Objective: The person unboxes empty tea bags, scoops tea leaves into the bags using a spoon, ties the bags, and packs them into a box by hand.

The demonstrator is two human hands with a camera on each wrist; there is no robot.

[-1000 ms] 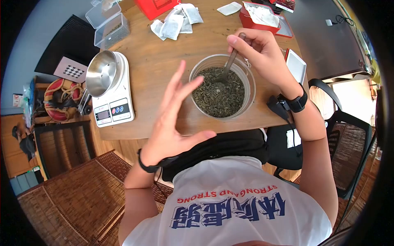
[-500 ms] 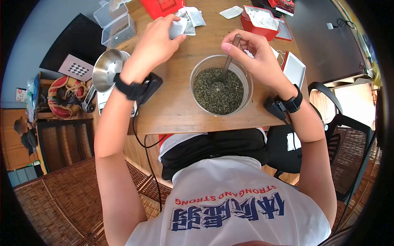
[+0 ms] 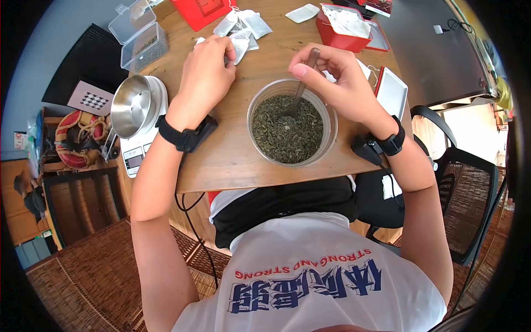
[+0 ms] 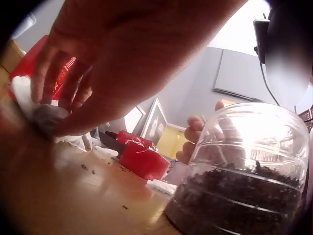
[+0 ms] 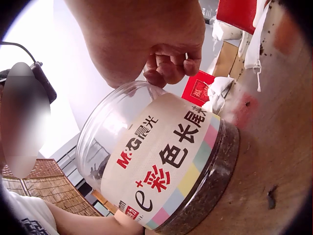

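Tabletop (image 3: 221, 160), spoon (image 3: 301, 89) in right grip (image 3: 342, 83)

Scale (image 3: 133, 145): white, left of the frame, at the edge of the wooden counter (image 3: 232, 166).
Pan (image 3: 131, 108): steel, standing on the scale, its handle pointing to the lower left.
Box (image 3: 146, 47): clear plastic, lid raised, upper left.
Carton (image 3: 202, 12): red, cut by the top edge, right of the box.
Card (image 3: 91, 99): white with a black pattern, left, near the pan.
Ring (image 3: 71, 159): red and tan, far left, below the card.
Tray (image 3: 394, 91): white with a red edge, right of centre.
Plug (image 3: 437, 29): white, with a black cable, upper right.
Chair (image 3: 470, 205): black, mesh-backed, right side.
Mat (image 3: 91, 276): brown, woven, lower left.
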